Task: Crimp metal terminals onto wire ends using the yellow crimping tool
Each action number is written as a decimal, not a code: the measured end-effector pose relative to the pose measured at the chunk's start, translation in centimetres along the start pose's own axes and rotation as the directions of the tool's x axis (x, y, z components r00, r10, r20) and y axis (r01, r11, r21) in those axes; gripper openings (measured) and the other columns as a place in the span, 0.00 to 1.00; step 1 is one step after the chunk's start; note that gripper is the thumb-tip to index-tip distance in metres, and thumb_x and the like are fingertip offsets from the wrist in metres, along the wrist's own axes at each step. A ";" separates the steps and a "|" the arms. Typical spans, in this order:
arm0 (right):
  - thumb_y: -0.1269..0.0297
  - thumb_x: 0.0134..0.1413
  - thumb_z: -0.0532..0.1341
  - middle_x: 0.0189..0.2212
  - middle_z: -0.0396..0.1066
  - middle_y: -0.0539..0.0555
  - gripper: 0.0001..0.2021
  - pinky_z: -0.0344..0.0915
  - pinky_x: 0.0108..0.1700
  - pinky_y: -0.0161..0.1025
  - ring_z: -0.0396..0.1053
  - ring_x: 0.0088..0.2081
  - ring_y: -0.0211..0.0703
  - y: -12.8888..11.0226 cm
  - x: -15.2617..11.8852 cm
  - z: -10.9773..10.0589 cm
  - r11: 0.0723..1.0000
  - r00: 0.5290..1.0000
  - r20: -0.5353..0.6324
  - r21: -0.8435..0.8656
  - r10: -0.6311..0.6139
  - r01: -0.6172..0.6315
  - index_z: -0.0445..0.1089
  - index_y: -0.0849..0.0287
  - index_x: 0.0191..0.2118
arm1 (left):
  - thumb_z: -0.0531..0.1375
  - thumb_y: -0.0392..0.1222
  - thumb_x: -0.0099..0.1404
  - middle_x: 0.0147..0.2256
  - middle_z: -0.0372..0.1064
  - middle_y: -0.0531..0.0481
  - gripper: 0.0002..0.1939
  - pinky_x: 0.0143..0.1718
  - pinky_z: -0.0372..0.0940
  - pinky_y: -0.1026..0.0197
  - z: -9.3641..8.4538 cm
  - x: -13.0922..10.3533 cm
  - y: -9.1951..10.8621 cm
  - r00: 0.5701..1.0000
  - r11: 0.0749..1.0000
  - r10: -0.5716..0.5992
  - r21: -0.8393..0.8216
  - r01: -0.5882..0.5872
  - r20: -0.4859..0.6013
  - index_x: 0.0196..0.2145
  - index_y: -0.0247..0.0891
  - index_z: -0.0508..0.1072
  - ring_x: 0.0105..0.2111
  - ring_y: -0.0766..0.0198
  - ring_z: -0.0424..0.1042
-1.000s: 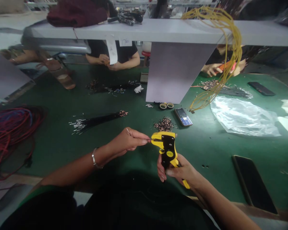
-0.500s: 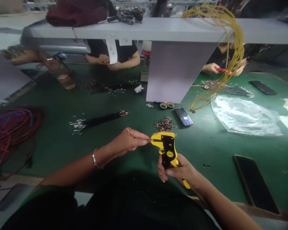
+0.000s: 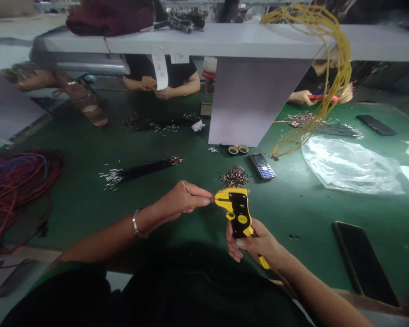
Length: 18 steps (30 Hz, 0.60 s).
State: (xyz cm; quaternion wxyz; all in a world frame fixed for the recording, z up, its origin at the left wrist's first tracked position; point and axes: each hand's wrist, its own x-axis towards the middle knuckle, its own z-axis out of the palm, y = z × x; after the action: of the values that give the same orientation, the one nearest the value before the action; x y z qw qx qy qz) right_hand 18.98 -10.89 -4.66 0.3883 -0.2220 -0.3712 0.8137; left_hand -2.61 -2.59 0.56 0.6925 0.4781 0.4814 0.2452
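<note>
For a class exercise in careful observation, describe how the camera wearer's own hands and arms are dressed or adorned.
Both the left hand and the right hand are ungloved. A silvery bracelet circles the left wrist; none shows on the right. Clothing is a dark top, with green fabric by the left elbow.

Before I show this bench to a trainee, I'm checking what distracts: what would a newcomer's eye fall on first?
Probably the yellow wire stripper, just below centre, gripped in the right hand with its nose at the fingertips of the left hand. Next, the yellow wires draped over the white shelf, upper right. Then the tangled, mostly red wires on the green table, far left.
</note>
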 end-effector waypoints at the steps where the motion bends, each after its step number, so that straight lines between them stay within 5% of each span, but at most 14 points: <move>1: 0.67 0.50 0.67 0.22 0.64 0.49 0.09 0.63 0.25 0.38 0.62 0.21 0.35 0.0 0.0 0.1 1.000 1.000 -0.003 0.002 0.000 0.000 0.67 0.65 0.34 | 0.67 0.36 0.47 0.13 0.61 0.56 0.09 0.17 0.39 0.65 0.0 -0.1 0.1 1.000 1.000 0.000 0.009 0.000 -0.006 0.30 0.34 0.80 0.15 0.76 0.47; 18: 0.66 0.49 0.68 0.21 0.63 0.47 0.11 0.61 0.22 0.35 0.60 0.19 0.32 0.6 0.4 0.3 1.000 0.997 -0.076 -0.011 0.009 -0.010 0.64 0.63 0.33 | 0.68 0.41 0.46 0.13 0.57 0.57 0.13 0.18 0.40 0.66 -0.7 0.4 -0.2 0.999 0.994 0.028 0.110 -0.023 -0.040 0.31 0.33 0.80 0.15 0.75 0.47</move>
State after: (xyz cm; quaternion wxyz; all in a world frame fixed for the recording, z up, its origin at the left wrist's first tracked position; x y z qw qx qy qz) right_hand 18.27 -10.96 -5.02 0.3971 -0.2568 -0.3596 0.8044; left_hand -3.04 -2.06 0.14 0.6520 0.5163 0.5021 0.2371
